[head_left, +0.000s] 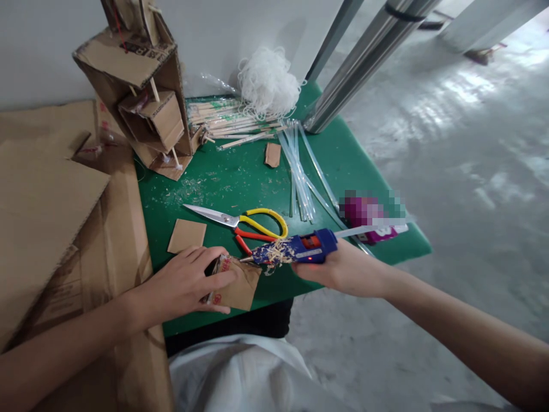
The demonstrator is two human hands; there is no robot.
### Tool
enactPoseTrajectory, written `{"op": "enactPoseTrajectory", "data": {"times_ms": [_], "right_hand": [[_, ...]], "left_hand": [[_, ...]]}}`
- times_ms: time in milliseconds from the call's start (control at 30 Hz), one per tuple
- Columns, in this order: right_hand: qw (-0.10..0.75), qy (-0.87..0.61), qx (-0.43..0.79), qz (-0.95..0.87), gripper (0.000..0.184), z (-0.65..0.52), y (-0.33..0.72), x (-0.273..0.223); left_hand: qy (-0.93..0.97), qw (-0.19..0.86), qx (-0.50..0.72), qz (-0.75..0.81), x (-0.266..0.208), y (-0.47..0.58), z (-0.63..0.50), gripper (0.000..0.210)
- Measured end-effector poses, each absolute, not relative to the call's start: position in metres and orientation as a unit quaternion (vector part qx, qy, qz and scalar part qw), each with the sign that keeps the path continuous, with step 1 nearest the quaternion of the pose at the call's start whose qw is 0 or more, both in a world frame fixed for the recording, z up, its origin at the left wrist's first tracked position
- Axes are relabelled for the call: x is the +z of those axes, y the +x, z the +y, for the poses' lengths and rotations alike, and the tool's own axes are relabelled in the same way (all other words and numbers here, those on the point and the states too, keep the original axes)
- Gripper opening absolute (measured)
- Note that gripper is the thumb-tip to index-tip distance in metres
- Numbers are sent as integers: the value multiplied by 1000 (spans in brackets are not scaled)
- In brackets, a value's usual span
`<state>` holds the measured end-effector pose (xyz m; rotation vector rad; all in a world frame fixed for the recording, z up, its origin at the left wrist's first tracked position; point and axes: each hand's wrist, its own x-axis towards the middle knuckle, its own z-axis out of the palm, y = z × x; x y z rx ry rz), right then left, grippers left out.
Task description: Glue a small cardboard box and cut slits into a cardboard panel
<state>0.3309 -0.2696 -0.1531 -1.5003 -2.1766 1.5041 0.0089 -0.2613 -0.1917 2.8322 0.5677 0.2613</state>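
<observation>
My left hand [199, 280] is closed around a small folded cardboard piece [242, 284] near the front edge of the green table. In my right hand [334, 268] is a blue hot glue gun [317, 246] with its red light lit and a glue stick out of its back. Its nozzle meets the upper edge of the cardboard piece; whether glue is flowing I cannot tell. Wood shavings cling to the gun's front. Just behind lie scissors [231, 220] with yellow and red handles, and a flat cardboard square [187, 236] beside my left hand.
A cardboard structure [150, 109] with sticks stands at the back left, beside large cardboard sheets [38, 177]. Wooden sticks [231, 120], a white elastic bundle [271, 83] and glue sticks [300, 177] lie behind. A metal pole [355, 66] and purple packet [364, 214] are at right.
</observation>
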Motion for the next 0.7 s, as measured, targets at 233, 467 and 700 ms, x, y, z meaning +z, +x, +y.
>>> {"op": "enactPoseTrajectory", "data": {"times_ms": [233, 467, 700], "right_hand": [[45, -537, 517, -665, 32, -273, 330, -149], [51, -536, 536, -650, 33, -274, 327, -145], [39, -498, 474, -726, 29, -275, 337, -151]], "left_hand": [[969, 128, 87, 193, -192, 10, -260, 51], [970, 131, 73, 193, -191, 10, -260, 52], [971, 122, 80, 191, -190, 10, -260, 53]]}}
